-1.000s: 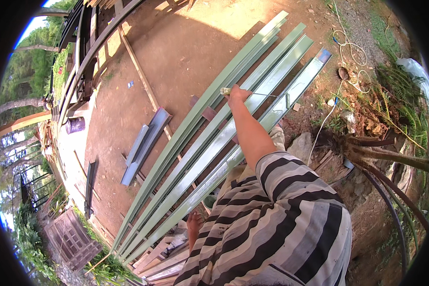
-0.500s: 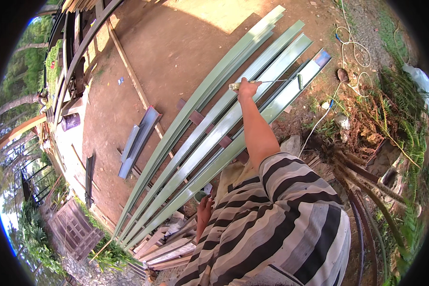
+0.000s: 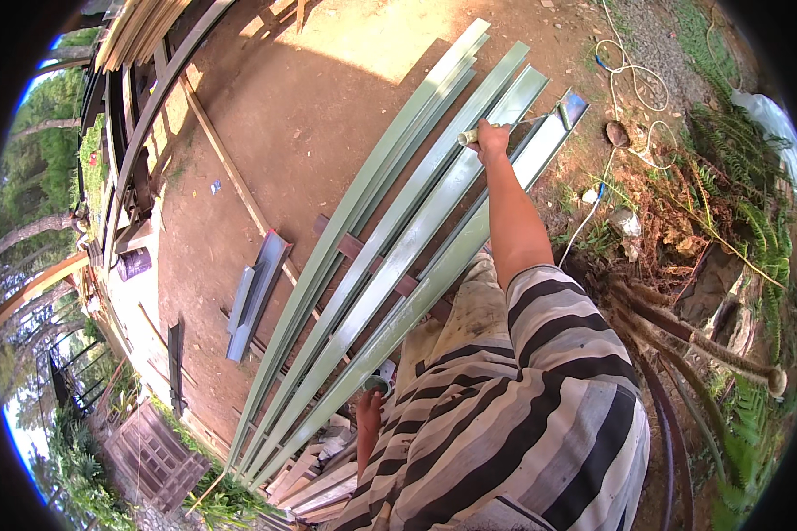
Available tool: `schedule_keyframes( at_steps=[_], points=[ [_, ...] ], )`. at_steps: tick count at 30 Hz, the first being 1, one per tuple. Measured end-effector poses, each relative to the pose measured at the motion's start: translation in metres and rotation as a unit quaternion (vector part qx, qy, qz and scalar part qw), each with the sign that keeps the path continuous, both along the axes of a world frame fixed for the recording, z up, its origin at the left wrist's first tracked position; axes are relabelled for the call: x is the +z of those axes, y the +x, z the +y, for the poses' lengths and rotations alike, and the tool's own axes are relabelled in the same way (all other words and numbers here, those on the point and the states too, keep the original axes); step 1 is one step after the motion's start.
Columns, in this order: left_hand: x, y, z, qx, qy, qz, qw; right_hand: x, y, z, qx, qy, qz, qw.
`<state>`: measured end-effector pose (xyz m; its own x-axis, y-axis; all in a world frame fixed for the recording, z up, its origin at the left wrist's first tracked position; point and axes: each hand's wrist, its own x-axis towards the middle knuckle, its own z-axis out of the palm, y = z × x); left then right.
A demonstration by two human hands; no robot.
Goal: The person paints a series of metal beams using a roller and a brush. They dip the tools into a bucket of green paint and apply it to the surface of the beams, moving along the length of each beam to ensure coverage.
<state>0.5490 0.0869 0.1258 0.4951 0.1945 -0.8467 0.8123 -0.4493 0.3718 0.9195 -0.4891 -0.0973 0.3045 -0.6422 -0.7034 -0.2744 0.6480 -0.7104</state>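
Right hand: the right hand (image 3: 491,140) is stretched far out over the green metal channels (image 3: 398,257); its fingers are curled tight around a pale roller-like handle (image 3: 468,137) that sticks out to the left, just above the channel surface.
Left hand: the left hand (image 3: 367,423) sits low by the striped shirt (image 3: 514,416); its fingers wrap a small round can (image 3: 379,382), held beside the near end of the channels.
Green metal channels: several long pieces lie side by side on dark cross supports (image 3: 363,250) over bare reddish ground; they run from lower left to upper right.
Surroundings: short grey metal offcuts (image 3: 255,294) lie to the left; a white cord (image 3: 633,66) coils at upper right; ferns (image 3: 753,221) and roots at right.
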Motion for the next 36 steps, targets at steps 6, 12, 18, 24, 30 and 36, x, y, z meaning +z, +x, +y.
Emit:
schedule_keyframes(
  at_steps=[6, 12, 18, 24, 30, 36],
  points=[
    [-0.001, -0.011, -0.009, -0.001, 0.003, 0.009, 1.0, 0.003, 0.012, -0.024, 0.003, 0.011, -0.015, 1.0],
    [0.005, -0.022, -0.022, -0.036, 0.002, -0.004, 0.999, -0.006, 0.01, -0.051, -0.009, 0.012, -0.037, 0.999],
    [-0.005, -0.029, -0.019, -0.086, -0.011, -0.03, 0.996, 0.016, -0.025, -0.054, -0.076, 0.027, -0.104, 0.991],
    [-0.006, -0.026, -0.03, -0.072, 0.011, -0.019, 0.997, 0.064, -0.14, -0.018, 0.04, -0.051, -0.007, 0.998],
    [-0.003, -0.005, -0.035, -0.1, -0.013, -0.032, 0.994, 0.013, -0.26, -0.068, 0.154, -0.088, 0.065, 0.982],
    [-0.004, -0.002, -0.037, -0.039, -0.035, -0.01, 0.999, 0.079, -0.303, -0.118, 0.273, -0.102, 0.153, 0.944]
  ],
)
